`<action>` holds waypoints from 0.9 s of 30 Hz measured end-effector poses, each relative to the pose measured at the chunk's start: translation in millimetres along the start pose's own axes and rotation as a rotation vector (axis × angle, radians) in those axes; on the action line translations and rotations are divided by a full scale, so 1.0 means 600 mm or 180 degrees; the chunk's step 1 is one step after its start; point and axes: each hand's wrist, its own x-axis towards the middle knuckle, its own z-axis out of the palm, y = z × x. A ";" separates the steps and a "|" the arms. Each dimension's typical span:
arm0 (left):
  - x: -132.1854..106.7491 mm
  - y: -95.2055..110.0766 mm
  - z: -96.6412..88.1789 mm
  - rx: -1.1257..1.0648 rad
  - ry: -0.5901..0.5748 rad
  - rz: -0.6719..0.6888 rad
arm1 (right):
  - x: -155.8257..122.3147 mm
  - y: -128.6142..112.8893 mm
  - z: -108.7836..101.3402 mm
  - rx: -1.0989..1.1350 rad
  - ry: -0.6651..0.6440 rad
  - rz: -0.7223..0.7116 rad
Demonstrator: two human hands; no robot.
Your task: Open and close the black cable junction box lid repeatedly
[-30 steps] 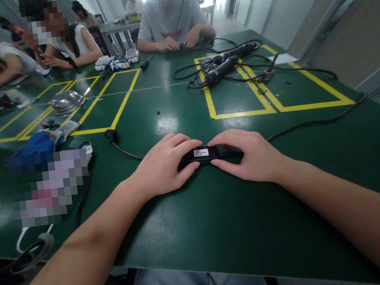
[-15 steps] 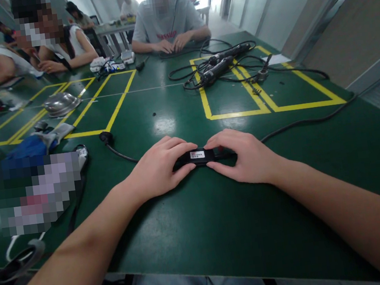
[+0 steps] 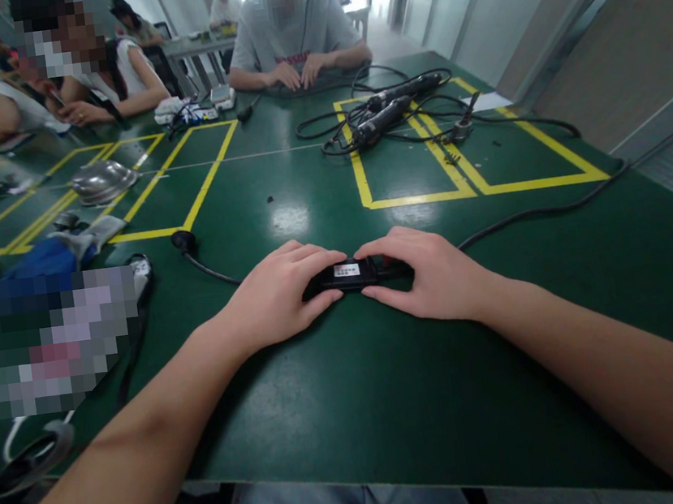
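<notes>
A small black adapter box (image 3: 347, 273) with a white printed label lies in front of me at the middle of the table. My left hand (image 3: 293, 294) is curled round its left end, thumb on the near side and fingers on the far side. From the right, my right hand (image 3: 428, 273) pinches the other end the same way. A short black cord (image 3: 210, 272) shows left of my left hand, ending in a round black plug (image 3: 184, 240). Another black cable (image 3: 528, 214) runs off to the right from behind my right hand. My palms hide the cord ends at the box.
Black electric screwdrivers (image 3: 383, 122) with coiled cables lie beyond, across yellow tape. A metal bowl (image 3: 103, 181), a blue cloth item (image 3: 37, 268) and a blurred package (image 3: 71, 338) are on the left. A co-worker (image 3: 296, 36) sits opposite; others sit at left.
Both hands keep their hold on the adapter box. The whole view has shifted slightly, and the co-worker's hands opposite have moved a little.
</notes>
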 end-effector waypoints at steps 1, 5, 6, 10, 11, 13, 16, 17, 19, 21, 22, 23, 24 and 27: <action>0.000 0.000 0.000 0.0002 0.0001 -0.0003 | 0.000 0.001 0.001 -0.0003 -0.0006 0.0017; 0.000 -0.001 0.002 0.0087 0.0054 -0.0002 | -0.001 0.001 0.003 0.0001 0.0055 -0.0007; -0.001 -0.001 0.002 0.0092 0.0078 0.0001 | -0.001 0.000 0.003 0.0011 0.0076 -0.0004; -0.002 0.001 -0.001 0.0089 0.0243 -0.0009 | -0.001 -0.004 0.002 0.0058 0.0187 -0.0007; -0.002 0.002 -0.003 0.0087 0.0299 -0.0008 | -0.001 -0.004 0.001 0.0056 0.0232 -0.0003; -0.002 0.004 -0.005 0.0073 0.0382 0.0001 | -0.001 -0.005 0.001 0.0040 0.0313 -0.0001; 0.000 0.004 -0.004 0.0050 0.0274 -0.0025 | -0.001 -0.002 0.002 0.0040 0.0248 -0.0035; 0.000 0.003 -0.003 0.0046 0.0173 -0.0041 | -0.001 -0.001 0.003 0.0040 0.0188 -0.0024; 0.001 0.000 0.002 0.0032 -0.0009 -0.0075 | -0.002 0.001 0.005 0.0029 0.0088 0.0038; 0.002 -0.002 0.006 0.0014 -0.0091 -0.0110 | -0.002 0.003 0.006 0.0014 0.0056 0.0103; 0.002 -0.003 0.008 0.0013 -0.0098 -0.0129 | -0.002 0.004 0.007 0.0015 0.0059 0.0117; 0.001 -0.003 0.009 0.0009 -0.0093 -0.0135 | -0.002 0.004 0.007 0.0021 0.0065 0.0120; 0.001 -0.003 0.009 0.0005 -0.0079 -0.0132 | -0.002 0.004 0.007 0.0026 0.0069 0.0117; 0.000 -0.002 0.008 -0.0015 0.0001 -0.0106 | -0.003 0.004 0.008 0.0059 0.0087 0.0115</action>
